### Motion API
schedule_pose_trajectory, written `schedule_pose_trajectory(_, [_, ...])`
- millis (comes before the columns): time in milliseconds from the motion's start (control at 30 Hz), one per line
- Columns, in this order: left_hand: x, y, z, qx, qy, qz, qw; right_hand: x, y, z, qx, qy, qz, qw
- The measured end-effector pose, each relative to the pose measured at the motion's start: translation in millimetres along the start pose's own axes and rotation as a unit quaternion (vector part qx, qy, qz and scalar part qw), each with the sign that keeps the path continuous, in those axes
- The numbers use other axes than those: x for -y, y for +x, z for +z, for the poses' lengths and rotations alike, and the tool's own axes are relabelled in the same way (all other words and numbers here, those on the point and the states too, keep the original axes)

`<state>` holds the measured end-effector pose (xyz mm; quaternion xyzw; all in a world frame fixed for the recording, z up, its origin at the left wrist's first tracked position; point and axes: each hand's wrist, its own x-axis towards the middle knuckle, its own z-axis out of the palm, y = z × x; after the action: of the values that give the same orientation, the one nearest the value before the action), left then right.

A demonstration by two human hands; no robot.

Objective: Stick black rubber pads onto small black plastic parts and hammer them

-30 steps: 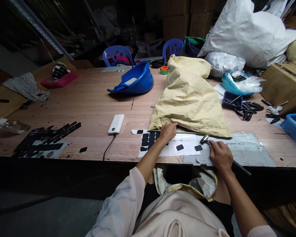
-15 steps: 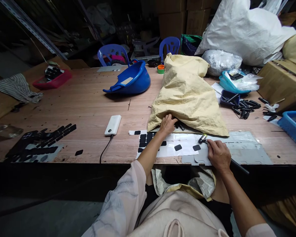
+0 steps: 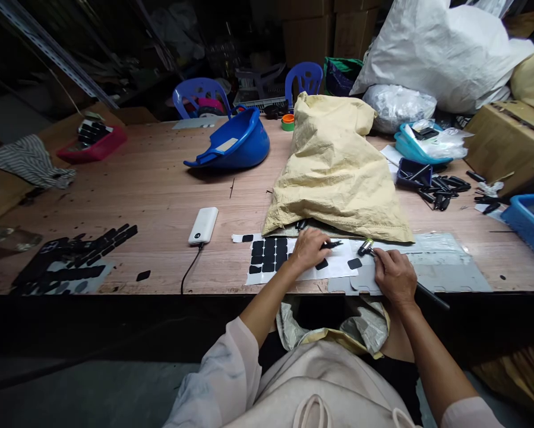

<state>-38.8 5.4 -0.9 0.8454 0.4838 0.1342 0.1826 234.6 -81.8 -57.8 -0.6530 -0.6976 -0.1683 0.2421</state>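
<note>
My left hand [image 3: 309, 247] is closed on a small, narrow black piece [image 3: 332, 244] whose tip points right; its kind is unclear. Beneath that hand lies a white sheet [image 3: 338, 274] bearing rounded black patches [image 3: 269, 254]. My right hand [image 3: 395, 274] grips a small hammer [image 3: 365, 246], its metal head with a yellow face near the sheet's right end and its dark handle sticking out past the table edge. Just behind both hands, a beige sack [image 3: 338, 166] lies on the table, with dark pieces [image 3: 301, 224] showing at its mouth.
Left of the sheet is a white power bank [image 3: 203, 226] with a cable. Farther back sits a tilted blue basin [image 3: 249, 142]. Loose black parts [image 3: 445, 191] lie at right, near a blue basket [image 3: 531, 229]. A grey board [image 3: 449, 270] lies along the front edge.
My left hand has come out from the sack's mouth toward me, bringing a narrow black piece over the sheet. My right hand keeps the hammer in nearly the same place.
</note>
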Motion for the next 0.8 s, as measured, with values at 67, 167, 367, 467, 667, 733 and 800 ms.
schedule_pose_trajectory(67, [-7.4,-12.0,14.7,0.023,-0.045,0.009,0.999,0.3,0.4,0.1,-0.002,-0.001,0.002,1.0])
schedule_pose_trajectory(167, [-10.5,-23.9,33.1,0.021,-0.095,-0.003,0.995,1.2,0.9,-0.3,-0.004,0.0,0.004,1.0])
schedule_pose_trajectory(367, [-0.4,-30.8,44.6,-0.027,-0.157,-0.015,0.987,-3.0,0.9,1.5,-0.006,0.011,0.003,1.0])
schedule_pose_trajectory(467, [2.2,-29.5,45.8,-0.041,-0.166,-0.011,0.985,-6.2,2.1,1.3,0.0,0.032,0.003,0.999])
schedule_pose_trajectory(667, [2.9,-27.6,46.6,-0.039,-0.184,-0.011,0.982,29.4,1.1,-19.6,-0.037,0.188,0.029,0.981])
schedule_pose_trajectory(733, [2.0,-27.8,45.8,-0.035,-0.188,-0.012,0.982,52.5,-2.4,-28.5,-0.031,0.264,0.02,0.964])
schedule_pose_trajectory(800, [0.8,-28.0,44.7,-0.03,-0.188,-0.017,0.982,73.3,-6.5,-34.9,-0.005,0.304,0.008,0.953])
